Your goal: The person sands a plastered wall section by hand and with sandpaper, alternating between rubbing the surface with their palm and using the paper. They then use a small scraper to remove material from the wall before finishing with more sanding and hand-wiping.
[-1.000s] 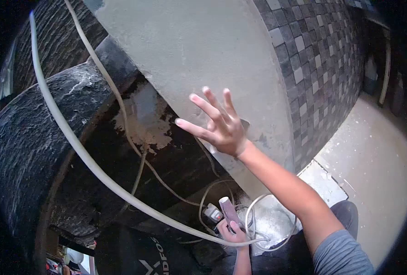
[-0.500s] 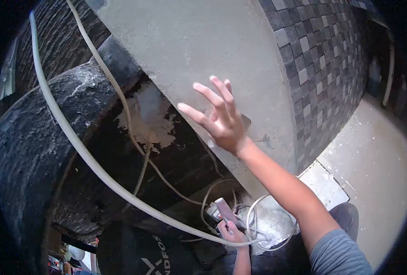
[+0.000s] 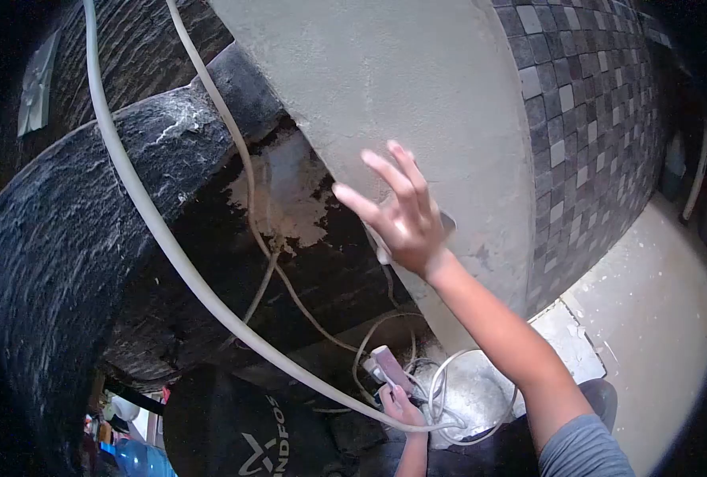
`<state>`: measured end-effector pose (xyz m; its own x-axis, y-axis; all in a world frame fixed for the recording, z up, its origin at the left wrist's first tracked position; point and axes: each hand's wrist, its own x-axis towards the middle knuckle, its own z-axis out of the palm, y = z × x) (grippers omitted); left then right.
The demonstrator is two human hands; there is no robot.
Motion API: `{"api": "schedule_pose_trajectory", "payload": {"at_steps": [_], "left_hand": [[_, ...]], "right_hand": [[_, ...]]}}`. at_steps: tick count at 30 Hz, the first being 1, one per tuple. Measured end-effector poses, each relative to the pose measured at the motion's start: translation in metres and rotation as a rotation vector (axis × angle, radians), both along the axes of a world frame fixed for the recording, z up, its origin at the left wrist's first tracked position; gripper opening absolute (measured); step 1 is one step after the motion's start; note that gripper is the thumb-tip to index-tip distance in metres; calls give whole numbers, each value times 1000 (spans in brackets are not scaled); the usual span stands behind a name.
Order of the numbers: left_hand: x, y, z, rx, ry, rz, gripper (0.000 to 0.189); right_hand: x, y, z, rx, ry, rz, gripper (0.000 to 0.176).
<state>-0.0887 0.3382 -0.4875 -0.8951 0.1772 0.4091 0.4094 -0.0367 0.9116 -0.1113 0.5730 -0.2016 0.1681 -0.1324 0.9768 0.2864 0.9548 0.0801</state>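
My right hand (image 3: 409, 219) is raised in front of the grey plastered wall strip (image 3: 385, 71), fingers stretched out and spread. A flat grey edge (image 3: 449, 223) shows beside its heel, and I cannot tell whether the hand holds it. Lower down, my left hand (image 3: 402, 406) is closed around a small purplish-brown block (image 3: 392, 370) with a pale end. Coils of thin white cable (image 3: 437, 389) lie right beside that hand. A thick white hose (image 3: 210, 298) curves down from the upper left and passes close to the left wrist.
Small grey mosaic tiles (image 3: 584, 143) cover the wall to the right, above a pale speckled floor (image 3: 648, 294). On the left is a dark rough curved surface (image 3: 59, 230) with a thinner cable (image 3: 246, 171) across the recess. A dark lettered item (image 3: 242, 433) sits at the bottom.
The whole view has shifted, so wall, hoses and right hand appear further right and slightly lower. My right hand keeps its spread pose; my left hand still grips the block.
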Motion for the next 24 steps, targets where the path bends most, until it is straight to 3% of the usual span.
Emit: {"api": "schedule_pose_trajectory", "payload": {"at_steps": [3, 6, 7, 10, 12, 15, 19, 21, 23, 24], "left_hand": [[-1, 9, 12, 161, -217, -42, 28], [-3, 5, 13, 266, -322, -56, 23], [-2, 4, 16, 285, -325, -38, 23], [-4, 7, 16, 277, -259, -40, 24], [3, 0, 13, 235, -270, -56, 25], [10, 8, 20, 121, -283, -39, 27], [8, 7, 10, 96, -222, -101, 27], [12, 10, 18, 148, -229, -113, 26], [12, 10, 19, 138, -182, -80, 25], [12, 11, 15, 153, -191, -73, 26]], "right_hand": [[-17, 1, 121, 175, 264, 89, 46], [-19, -3, 186, 232, 306, 1, 71], [-21, -11, 161, 128, 301, 126, 62], [-24, -6, 67, 179, 185, 134, 52], [-11, -10, -3, 68, 16, 94, 59], [-16, -13, 32, -52, 182, 53, 65], [-32, -2, 152, 146, 378, 200, 65], [-28, 11, 188, 302, 441, -80, 76], [-25, 0, 154, 168, 302, 34, 75], [-22, -6, 110, 116, 258, 75, 69]]}}
